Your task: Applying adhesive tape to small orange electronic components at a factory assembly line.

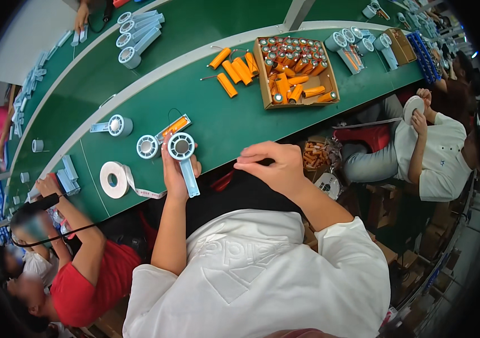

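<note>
My left hand [173,179] is closed around a light-blue handheld fan [181,147], its round grille facing up and its handle slanting down toward me. To the right and apart from it, my right hand [278,166] has thumb and forefinger pressed together; anything between them is too small to make out. Just beyond the held fan, a second fan [148,146] lies on the green table [217,124], its opened handle showing an orange battery [175,127] with a thin wire. Left of my left hand sits a roll of white tape [114,179], its loose strip reaching toward my wrist.
A cardboard box [302,103] of orange batteries stands at the far right, with several loose batteries [227,84] beside it. Another fan [119,125] lies to the left. Co-workers sit on both sides, one in red [96,267] close at left. A metal rail [195,48] borders the table.
</note>
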### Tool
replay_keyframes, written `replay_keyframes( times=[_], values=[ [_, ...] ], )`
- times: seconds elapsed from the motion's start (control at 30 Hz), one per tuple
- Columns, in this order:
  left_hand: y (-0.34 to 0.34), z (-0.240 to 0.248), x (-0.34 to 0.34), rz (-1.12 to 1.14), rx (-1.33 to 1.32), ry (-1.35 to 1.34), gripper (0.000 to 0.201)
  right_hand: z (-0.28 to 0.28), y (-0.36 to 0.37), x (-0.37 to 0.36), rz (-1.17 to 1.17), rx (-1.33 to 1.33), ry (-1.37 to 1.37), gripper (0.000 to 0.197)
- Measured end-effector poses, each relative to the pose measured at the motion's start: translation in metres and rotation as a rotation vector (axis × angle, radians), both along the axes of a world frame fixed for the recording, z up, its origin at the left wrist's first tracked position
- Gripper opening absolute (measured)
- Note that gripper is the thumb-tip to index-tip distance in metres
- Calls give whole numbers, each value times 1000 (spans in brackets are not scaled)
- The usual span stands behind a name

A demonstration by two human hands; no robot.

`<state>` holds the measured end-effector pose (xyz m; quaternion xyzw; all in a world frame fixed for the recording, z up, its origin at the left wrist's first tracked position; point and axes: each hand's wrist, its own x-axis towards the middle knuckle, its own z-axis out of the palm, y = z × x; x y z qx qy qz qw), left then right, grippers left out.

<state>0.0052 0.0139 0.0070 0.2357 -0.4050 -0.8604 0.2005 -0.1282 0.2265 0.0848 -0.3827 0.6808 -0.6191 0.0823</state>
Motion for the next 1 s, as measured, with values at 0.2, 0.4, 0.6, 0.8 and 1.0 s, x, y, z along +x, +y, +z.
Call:
replay_keyframes(
  times=[0.2,0.4,0.6,0.8,1.0],
  values=[
    [-1,-1,-3,-37,-85,-50,59,-11,10,-18,-19,155,-149,26],
    [2,0,-3,-54,-194,-108,60,15,27,-59,-56,296,-387,38],
    [20,18,1,-251,-681,-109,100,31,22,-139,-78,559,377,34],
    [20,12,-52,-268,-828,-137,84,24,1,-162,113,824,28,23],
    [24,3,-86,-170,-1310,-300,76,15,16,-162,-73,612,189,18]
  ],
)
